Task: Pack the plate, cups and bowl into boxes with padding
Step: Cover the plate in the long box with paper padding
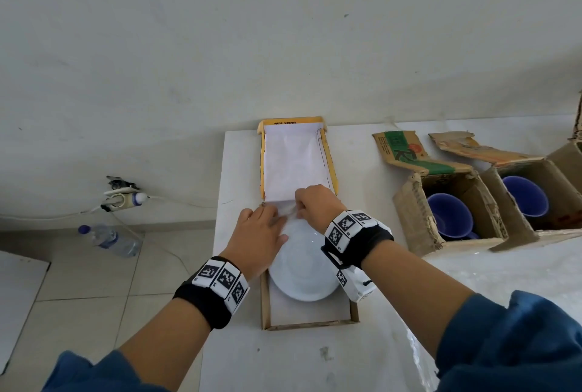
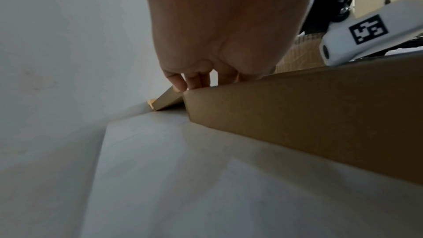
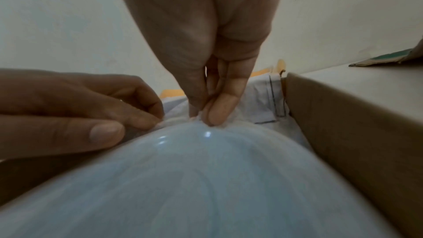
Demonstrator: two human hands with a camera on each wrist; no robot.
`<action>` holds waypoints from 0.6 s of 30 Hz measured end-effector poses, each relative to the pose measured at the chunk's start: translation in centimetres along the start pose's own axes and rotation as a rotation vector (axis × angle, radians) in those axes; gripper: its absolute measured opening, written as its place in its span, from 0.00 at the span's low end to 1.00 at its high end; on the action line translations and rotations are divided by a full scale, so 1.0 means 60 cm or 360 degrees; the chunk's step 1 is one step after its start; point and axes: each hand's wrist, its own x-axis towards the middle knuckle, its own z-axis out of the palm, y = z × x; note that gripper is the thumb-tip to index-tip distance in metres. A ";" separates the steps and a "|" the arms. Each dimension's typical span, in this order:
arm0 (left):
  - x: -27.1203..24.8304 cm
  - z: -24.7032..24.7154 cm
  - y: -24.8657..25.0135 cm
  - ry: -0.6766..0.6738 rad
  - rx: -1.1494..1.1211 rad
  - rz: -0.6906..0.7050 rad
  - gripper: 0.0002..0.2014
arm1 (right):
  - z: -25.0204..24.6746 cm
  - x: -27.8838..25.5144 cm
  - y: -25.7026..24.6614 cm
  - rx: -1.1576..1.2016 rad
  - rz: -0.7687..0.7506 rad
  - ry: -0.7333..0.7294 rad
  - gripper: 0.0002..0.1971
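the table is white and smooth. on it a long flat cardboard box points away from the person, lid open. a round glossy white plate lies inside. the left hand and right hand both pinch soft white paper at the plate's far rim.

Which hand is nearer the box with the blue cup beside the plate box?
Right. The right hand pinches white padding at the far rim of the plate, on the side toward that cup box. The left hand is across the plate, farther away.
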 end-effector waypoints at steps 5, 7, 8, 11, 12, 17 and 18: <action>-0.002 0.011 0.000 0.0137 0.0131 0.0081 0.18 | 0.005 -0.006 0.001 -0.0075 0.0001 -0.0033 0.10; -0.003 0.012 0.001 0.0175 0.0121 0.0061 0.18 | 0.010 -0.017 0.006 -0.0017 -0.0047 -0.0068 0.11; -0.005 0.014 0.000 0.0189 0.0119 0.0058 0.17 | 0.013 -0.024 0.010 0.0005 -0.0097 -0.0093 0.12; -0.008 0.016 0.000 0.0210 0.0124 0.0047 0.16 | 0.018 -0.039 0.020 -0.0073 -0.0230 -0.0129 0.19; -0.008 0.016 0.001 0.0198 0.0130 0.0040 0.17 | 0.020 -0.041 0.020 -0.0104 -0.0241 -0.0106 0.20; 0.001 0.006 0.008 0.0046 0.0090 -0.0065 0.30 | 0.027 -0.046 0.014 -0.0034 -0.0230 0.0054 0.23; 0.002 0.000 0.011 -0.0020 0.0056 -0.0088 0.32 | 0.029 -0.047 0.015 -0.0026 -0.0235 0.0055 0.24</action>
